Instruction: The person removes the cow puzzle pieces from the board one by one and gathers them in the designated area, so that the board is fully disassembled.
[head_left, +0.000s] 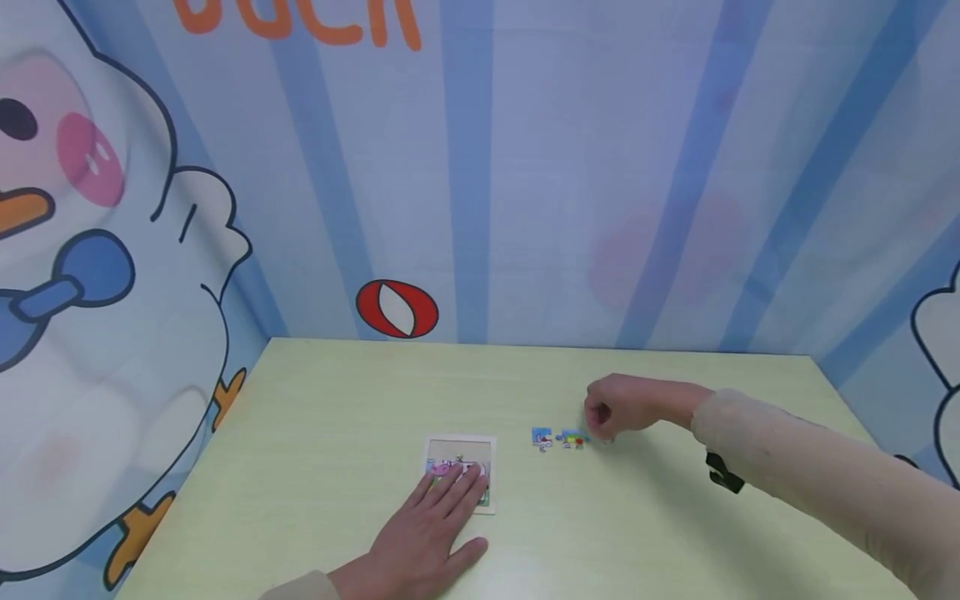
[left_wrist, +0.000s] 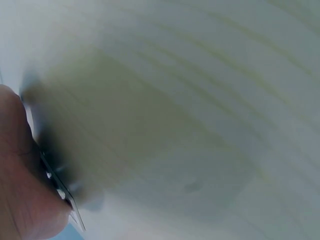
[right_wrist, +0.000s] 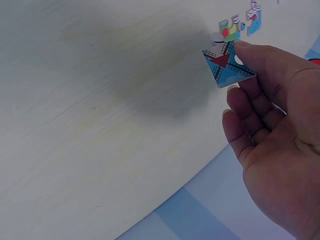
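Note:
My left hand lies with straight fingers over a small white-framed jigsaw puzzle, covering much of its picture. Bare backing shows along the puzzle's upper part. In the left wrist view only part of the left hand appears, at the edge. Off to the right, my right hand pinches a jigsaw piece between thumb and fingers. This piece shows a red and blue windmill; in the head view the hand mostly hides it. Two loose pieces, one blue and one green and yellow, lie between the hands.
A pale wooden table carries everything. Behind it hangs a blue striped backdrop with a red and white ball printed near the table's back edge. A large printed duck fills the left side.

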